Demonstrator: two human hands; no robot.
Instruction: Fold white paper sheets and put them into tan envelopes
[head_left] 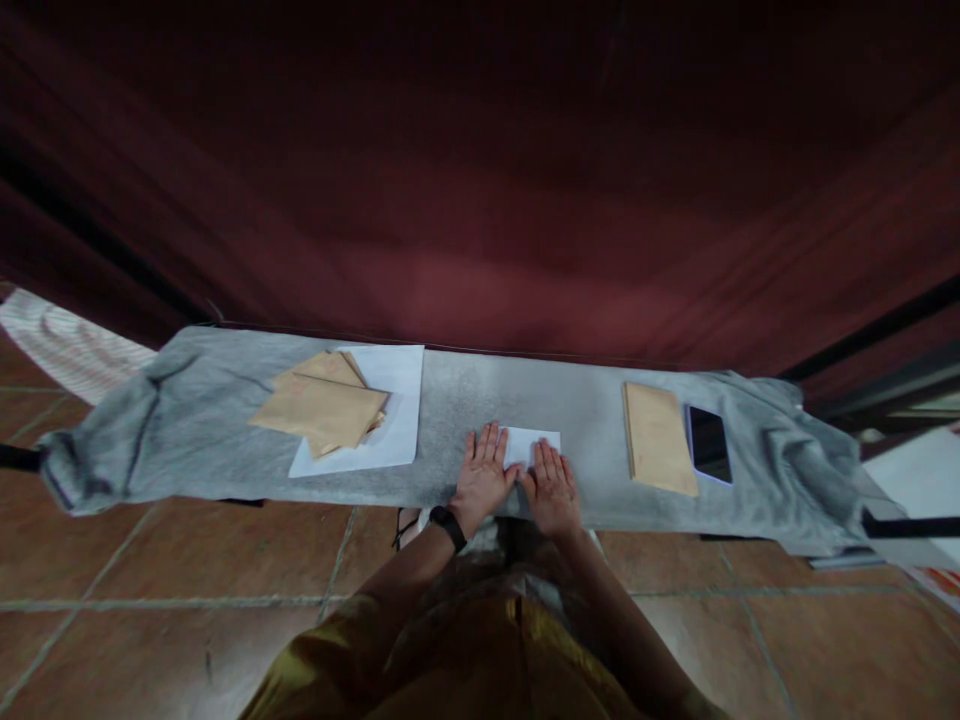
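Note:
A small white sheet of paper lies on the grey cloth in front of me, partly covered by my hands. My left hand rests flat over its left side, fingers stretched out. Flat on its right side is my right hand, fingers also extended. The two thumbs nearly meet over the paper's lower part. Whether the paper is folded or a single layer, I cannot tell.
Several brown envelopes lie loosely piled on a large white sheet to the left. To the right are a stack of brown envelopes and a phone. Grey cloth covers the narrow surface; a dark red curtain hangs behind.

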